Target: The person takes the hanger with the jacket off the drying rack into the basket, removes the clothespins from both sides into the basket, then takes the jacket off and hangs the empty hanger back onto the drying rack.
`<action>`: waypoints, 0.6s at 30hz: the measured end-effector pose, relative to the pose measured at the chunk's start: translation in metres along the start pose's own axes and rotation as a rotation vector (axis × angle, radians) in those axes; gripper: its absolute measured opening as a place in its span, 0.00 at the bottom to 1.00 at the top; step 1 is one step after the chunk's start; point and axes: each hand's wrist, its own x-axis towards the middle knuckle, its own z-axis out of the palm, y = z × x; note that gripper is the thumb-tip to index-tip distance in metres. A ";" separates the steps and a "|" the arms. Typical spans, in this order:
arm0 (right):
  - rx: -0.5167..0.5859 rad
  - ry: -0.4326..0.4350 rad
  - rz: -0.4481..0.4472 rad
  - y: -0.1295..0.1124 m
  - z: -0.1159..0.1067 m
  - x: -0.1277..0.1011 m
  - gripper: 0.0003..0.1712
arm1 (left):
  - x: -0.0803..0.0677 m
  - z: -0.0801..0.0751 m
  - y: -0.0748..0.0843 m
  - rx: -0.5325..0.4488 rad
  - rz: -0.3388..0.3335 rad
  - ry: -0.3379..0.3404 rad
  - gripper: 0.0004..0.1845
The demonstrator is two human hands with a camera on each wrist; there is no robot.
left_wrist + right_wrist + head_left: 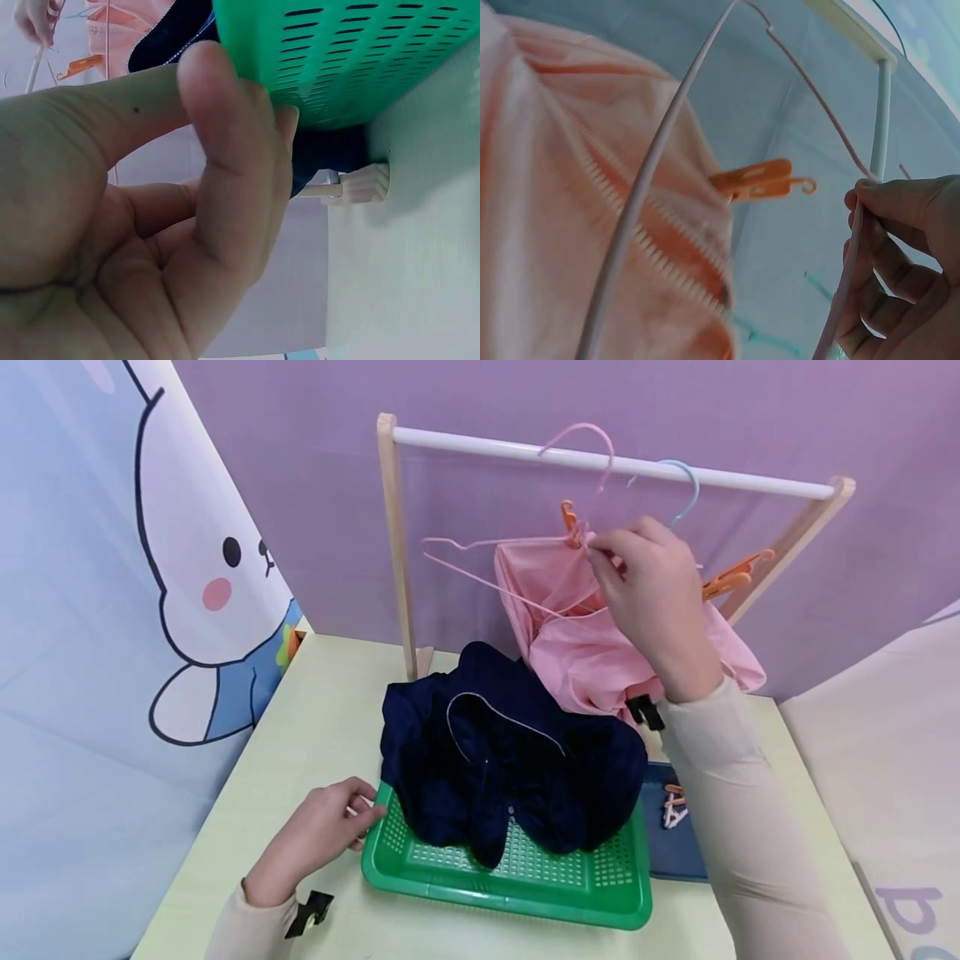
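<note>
My right hand point(651, 597) pinches the pink hanger point(491, 583) just below its hook, which reaches over the white rod point(487, 446). No garment hangs on the visible arm of this hanger. Behind it, a pink zippered garment point(592, 660) hangs with orange clothespins point(756, 180) at its top, below a light blue hanger hook point(692, 485). My left hand point(326, 827) holds the left rim of a green basket point(510, 902), thumb on the edge and fingers against the outer wall point(259, 52). A navy garment with a zipper point(510, 752) lies heaped over the basket.
The wooden rack's left post point(397, 552) and right post point(787, 552) stand behind the basket. To the basket's right, a dark blue tray point(675, 852) holds several small clothespins point(675, 806). Printed cloth walls surround the pale table point(247, 777).
</note>
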 end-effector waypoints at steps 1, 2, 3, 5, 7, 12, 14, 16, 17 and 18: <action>-0.006 -0.004 0.000 -0.003 0.004 0.005 0.06 | 0.000 0.000 0.000 0.005 0.009 0.000 0.14; -0.010 -0.006 -0.003 -0.005 0.008 0.010 0.06 | -0.001 0.000 0.000 0.008 0.010 0.001 0.14; -0.011 -0.009 -0.007 -0.008 0.013 0.015 0.06 | -0.001 0.000 0.001 0.012 0.011 0.001 0.13; -0.019 -0.025 -0.016 -0.012 0.022 0.023 0.07 | -0.001 0.000 0.001 0.020 0.013 0.000 0.13; -0.021 -0.044 -0.011 -0.016 0.030 0.029 0.07 | -0.001 0.000 0.001 0.024 0.011 -0.004 0.13; -0.020 -0.100 0.026 -0.022 0.046 0.034 0.08 | 0.000 0.002 0.002 0.018 0.014 -0.012 0.13; -0.024 -0.111 0.028 -0.023 0.051 0.033 0.08 | 0.001 0.002 0.003 0.016 0.019 -0.014 0.13; -0.037 -0.128 0.034 -0.023 0.056 0.031 0.08 | 0.001 0.002 0.003 0.015 0.022 -0.015 0.13; -0.046 -0.143 0.043 -0.024 0.057 0.031 0.08 | 0.002 0.002 0.003 0.016 0.023 -0.016 0.13; -0.056 -0.163 0.055 -0.024 0.058 0.031 0.09 | 0.002 0.002 0.004 0.017 0.024 -0.017 0.13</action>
